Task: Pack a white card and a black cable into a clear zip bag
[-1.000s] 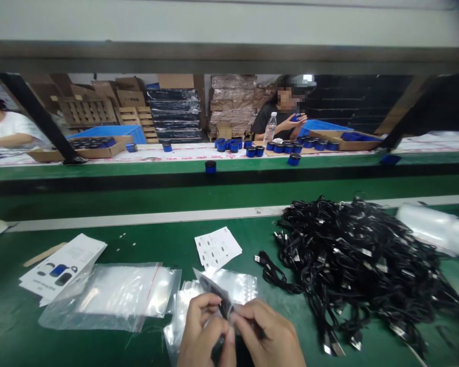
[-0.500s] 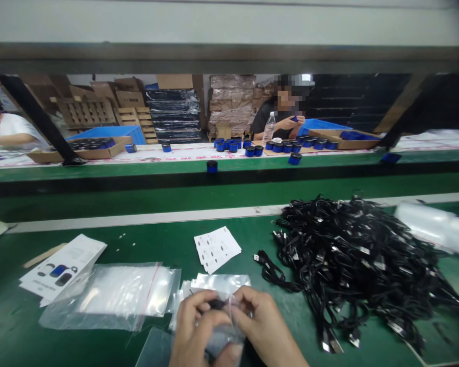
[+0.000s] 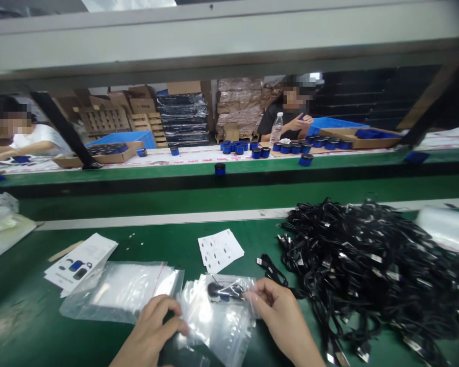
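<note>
Head view: right fingertips [image 3: 260,296] pinched on the upper right edge of a small clear plastic bag [image 3: 222,318], right hand [image 3: 283,318] behind them at the lower middle of frame. Left hand [image 3: 153,331] curled with fingers closed on the bag's left edge, low over the green bench [image 3: 168,239]. Inside the bag near its top, a coiled black cable [image 3: 224,291], seemingly with a blue tie, though blurred. Bag held just above the bench between both hands, over more flat bags. Thin, limp and slick film, so likely to crumple or slide; safest taken by its edges or at the bulk of the coil, which looks light and springy. Just left, a stack of empty clear bags [image 3: 122,290], then printed leaflets [image 3: 80,260]; ahead, a white sticker sheet [image 3: 220,250]. Right, a big heap of black cables [image 3: 367,260]. Across the line, other people beside blue round parts [image 3: 290,148].
</note>
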`<state>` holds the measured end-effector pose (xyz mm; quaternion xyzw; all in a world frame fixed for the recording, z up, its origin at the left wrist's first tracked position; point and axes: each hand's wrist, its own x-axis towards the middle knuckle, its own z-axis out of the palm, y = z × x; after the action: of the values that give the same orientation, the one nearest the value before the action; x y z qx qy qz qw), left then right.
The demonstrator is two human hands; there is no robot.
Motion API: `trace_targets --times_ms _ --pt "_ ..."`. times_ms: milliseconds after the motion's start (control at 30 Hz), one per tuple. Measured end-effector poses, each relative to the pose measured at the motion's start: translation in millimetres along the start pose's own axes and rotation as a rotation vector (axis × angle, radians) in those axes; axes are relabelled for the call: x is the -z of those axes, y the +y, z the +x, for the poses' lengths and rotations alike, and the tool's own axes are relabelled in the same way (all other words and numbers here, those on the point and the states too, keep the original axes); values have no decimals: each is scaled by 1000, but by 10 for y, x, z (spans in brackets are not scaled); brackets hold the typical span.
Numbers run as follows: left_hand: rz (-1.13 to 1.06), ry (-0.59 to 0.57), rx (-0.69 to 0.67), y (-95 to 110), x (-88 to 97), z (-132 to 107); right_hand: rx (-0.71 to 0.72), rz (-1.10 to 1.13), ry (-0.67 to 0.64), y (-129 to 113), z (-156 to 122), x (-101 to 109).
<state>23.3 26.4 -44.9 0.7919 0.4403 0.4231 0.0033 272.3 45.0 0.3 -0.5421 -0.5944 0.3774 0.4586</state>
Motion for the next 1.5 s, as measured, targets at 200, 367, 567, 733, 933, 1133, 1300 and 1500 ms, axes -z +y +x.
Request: trace_targets --times_ms 200,367,567,733,933,1133,1300,1500 --pt "66 -292 -97 11 189 119 21 139 22 -48 5 44" --pt "98 -284 -34 91 129 493 25 267 45 -118 -35 199" --pt "-261 -349 247 253 206 644 -7 303 -132 -160 -152 210" --pt "-605 -680 420 466 158 638 -30 195 -334 -227 -153 18" --pt "-658 -489 592 444 80 558 76 128 -221 -274 -125 -15" --pt "-856 -400 624 339 40 474 313 -152 -361 -412 -188 57" --pt "-1069 -504 607 283 -6 441 288 -233 -457 -498 -167 124" --pt "-1102 -472 611 393 24 469 272 -215 -403 -471 -151 -1"
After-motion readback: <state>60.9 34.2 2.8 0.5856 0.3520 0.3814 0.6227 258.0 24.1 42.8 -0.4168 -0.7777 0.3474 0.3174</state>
